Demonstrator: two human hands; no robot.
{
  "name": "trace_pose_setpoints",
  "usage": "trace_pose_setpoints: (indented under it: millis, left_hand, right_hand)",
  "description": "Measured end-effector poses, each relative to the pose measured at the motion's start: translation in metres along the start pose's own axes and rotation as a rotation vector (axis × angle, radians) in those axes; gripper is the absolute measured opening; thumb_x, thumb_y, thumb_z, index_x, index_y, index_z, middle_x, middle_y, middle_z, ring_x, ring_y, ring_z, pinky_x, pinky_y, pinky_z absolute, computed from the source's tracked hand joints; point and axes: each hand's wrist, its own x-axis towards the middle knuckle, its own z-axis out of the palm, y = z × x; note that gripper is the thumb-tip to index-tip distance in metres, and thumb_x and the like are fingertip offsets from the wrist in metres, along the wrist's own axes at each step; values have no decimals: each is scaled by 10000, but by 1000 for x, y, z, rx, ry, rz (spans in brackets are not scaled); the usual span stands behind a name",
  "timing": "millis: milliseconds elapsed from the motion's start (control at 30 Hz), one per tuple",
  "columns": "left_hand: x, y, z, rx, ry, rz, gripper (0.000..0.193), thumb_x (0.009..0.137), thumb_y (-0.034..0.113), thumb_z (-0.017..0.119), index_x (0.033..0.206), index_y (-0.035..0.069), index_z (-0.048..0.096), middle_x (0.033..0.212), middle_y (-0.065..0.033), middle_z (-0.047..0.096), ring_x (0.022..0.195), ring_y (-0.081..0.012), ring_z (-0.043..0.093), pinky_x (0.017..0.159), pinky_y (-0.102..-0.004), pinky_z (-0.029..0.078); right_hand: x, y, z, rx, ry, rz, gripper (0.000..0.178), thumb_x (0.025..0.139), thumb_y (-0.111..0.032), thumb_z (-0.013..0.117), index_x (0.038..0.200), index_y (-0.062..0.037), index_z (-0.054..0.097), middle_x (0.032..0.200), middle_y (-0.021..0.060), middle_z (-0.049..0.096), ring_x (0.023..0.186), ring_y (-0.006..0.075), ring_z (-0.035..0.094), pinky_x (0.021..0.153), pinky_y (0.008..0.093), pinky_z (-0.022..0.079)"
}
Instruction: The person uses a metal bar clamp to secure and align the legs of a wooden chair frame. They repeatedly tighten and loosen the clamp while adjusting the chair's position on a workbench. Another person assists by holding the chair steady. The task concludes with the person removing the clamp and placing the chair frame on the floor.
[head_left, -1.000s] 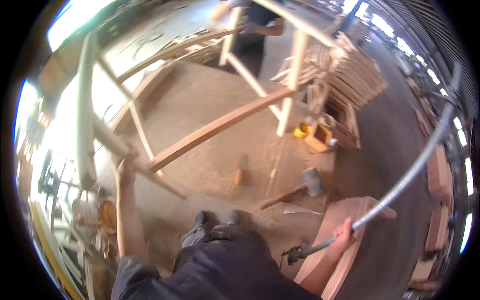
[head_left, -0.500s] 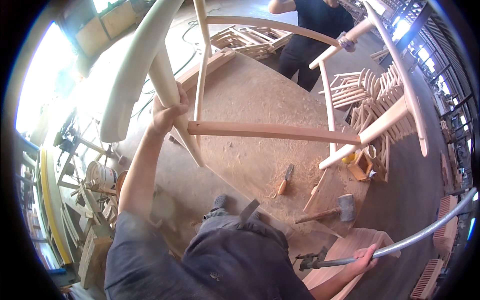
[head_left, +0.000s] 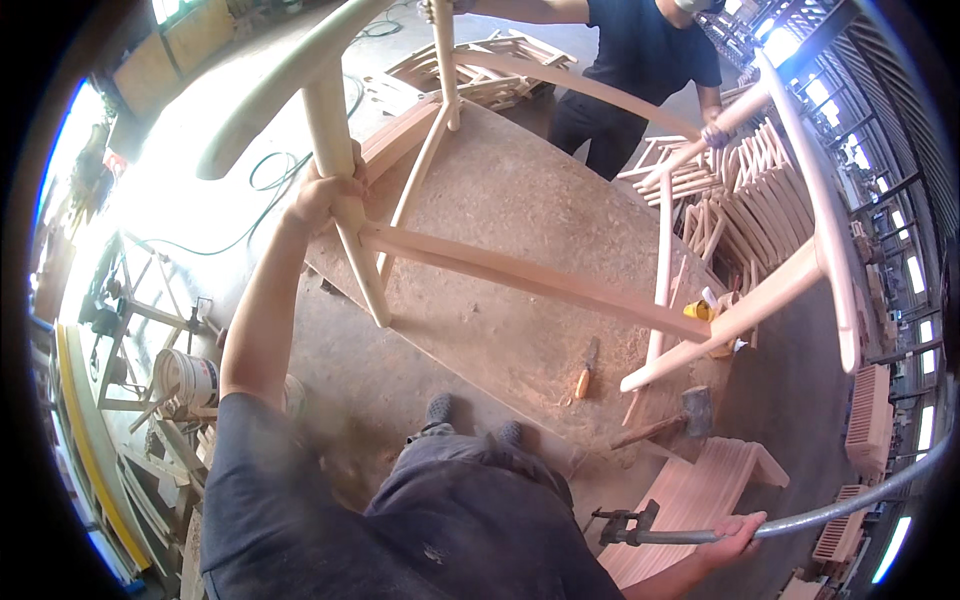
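Note:
My left hand [head_left: 332,192] is wrapped round a near left leg of a pale wooden chair frame [head_left: 540,283], which is held above a large worktable [head_left: 480,200]. Low on the right, my right hand [head_left: 735,538] grips a grey pipe clamp [head_left: 825,517]; its dark jaw end [head_left: 625,527] points left, and its far end bends out of view. Across the table a co-worker [head_left: 640,75] holds the frame too, with one hand [head_left: 717,136] on the right far leg and the other [head_left: 440,10] at the left far post.
On the table lie a chisel [head_left: 585,375] among wood shavings and a mallet [head_left: 692,412] at the right edge. Stacked chair parts [head_left: 750,205] stand beyond. Grooved wood [head_left: 690,490] lies below the clamp, and a white bucket [head_left: 187,377] stands left.
The chair frame has tilted, its right near leg coming lower and closer to me. A co-worker's hand now shows on the far left post. My right hand and the clamp have shifted slightly down.

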Motion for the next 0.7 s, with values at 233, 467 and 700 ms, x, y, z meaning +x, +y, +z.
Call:
trace_pose_setpoints:
  millis: [233, 467, 700]
  left_hand:
    - [62, -28, -44, 190, -29, -43, 343, 650, 69, 715, 966, 86, 582, 852, -23, 598, 791, -142, 589, 737, -296, 485]
    - [88, -35, -20, 227, -18, 46, 591, 745, 108, 668, 1318, -5, 575, 933, -32, 637, 865, -128, 610, 797, -259, 501]
    - [82, -79, -60, 811, 561, 236, 671, 897, 338, 728, 1407, -36, 505, 1156, -152, 659, 1083, -208, 629, 973, -325, 483]
  right_hand:
    - [-26, -25, -2, 87, -117, -48, 403, 1034, -281, 524, 688, -163, 355, 553, -62, 268, 441, 51, 304, 397, 227, 226]
    - [-41, -29, -15, 110, -145, -84, 215, 1005, -163, 540, 815, -99, 462, 547, -30, 401, 424, 57, 384, 364, 231, 306]
    - [-66, 12, -46, 111, -212, -62, 155, 941, -113, 621, 852, -11, 546, 572, 2, 497, 447, 85, 467, 411, 247, 366]
